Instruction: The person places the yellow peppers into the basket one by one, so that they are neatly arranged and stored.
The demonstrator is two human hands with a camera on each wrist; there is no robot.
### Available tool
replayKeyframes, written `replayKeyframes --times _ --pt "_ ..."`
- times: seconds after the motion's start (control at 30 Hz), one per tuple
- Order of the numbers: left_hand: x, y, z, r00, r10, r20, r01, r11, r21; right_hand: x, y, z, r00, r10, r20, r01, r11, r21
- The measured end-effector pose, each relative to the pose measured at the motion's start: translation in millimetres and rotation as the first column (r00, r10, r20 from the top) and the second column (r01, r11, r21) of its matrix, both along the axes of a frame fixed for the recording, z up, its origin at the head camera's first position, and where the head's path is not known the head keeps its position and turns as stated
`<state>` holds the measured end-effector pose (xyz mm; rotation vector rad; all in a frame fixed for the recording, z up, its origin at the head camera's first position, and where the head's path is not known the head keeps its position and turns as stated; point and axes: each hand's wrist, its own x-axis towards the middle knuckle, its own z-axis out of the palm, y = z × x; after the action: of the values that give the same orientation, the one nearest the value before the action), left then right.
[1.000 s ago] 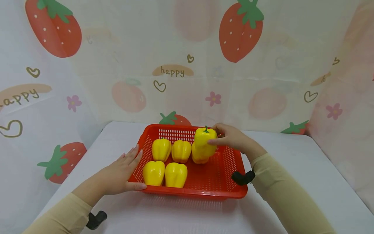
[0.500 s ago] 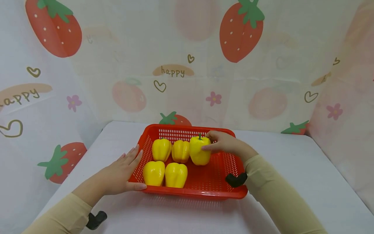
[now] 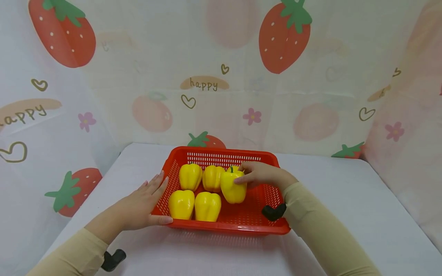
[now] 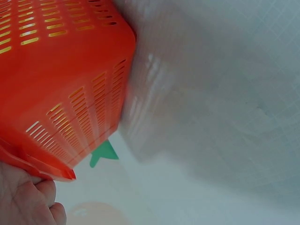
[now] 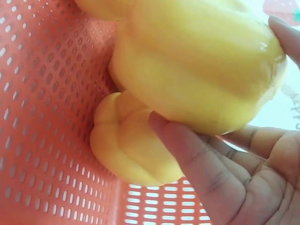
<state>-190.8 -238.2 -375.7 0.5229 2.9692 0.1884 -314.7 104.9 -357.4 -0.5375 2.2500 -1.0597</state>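
My right hand (image 3: 262, 174) holds a yellow bell pepper (image 3: 232, 189) by its side, thumb and fingers around it. This pepper has a green stem on top and is tilted above the floor of a red plastic basket (image 3: 241, 229). In the right wrist view another bell pepper (image 5: 129, 145) sits below the held one, against the perforated basket. My left hand (image 3: 141, 205) rests on the basket's left corner, fingers stretched along the left rim and thumb on the front rim. The left wrist view shows that hand (image 4: 28, 199) only partly, against the rim.
Two bell peppers stand at the front left of the basket, one at the corner (image 3: 182, 204) and one beside it (image 3: 208, 206). Behind them is a back row (image 3: 190, 177), partly covered by the held pepper. A white cloth (image 3: 331, 199) lies under the basket; a strawberry-print sheet (image 3: 207, 126) hangs behind.
My right hand has carried the held pepper down, to the left and nearer me, from above the back row to in front of it. The left hand has stayed on the basket.
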Motion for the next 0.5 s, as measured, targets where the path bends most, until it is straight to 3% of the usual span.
replayKeyframes --times 0.5 --pt "0.4 -0.1 0.5 1.0 -0.004 -0.002 0.004 1.0 0.004 -1.0 -2.3 -5.7 0.997 0.01 0.074 -0.016 0.997 0.075"
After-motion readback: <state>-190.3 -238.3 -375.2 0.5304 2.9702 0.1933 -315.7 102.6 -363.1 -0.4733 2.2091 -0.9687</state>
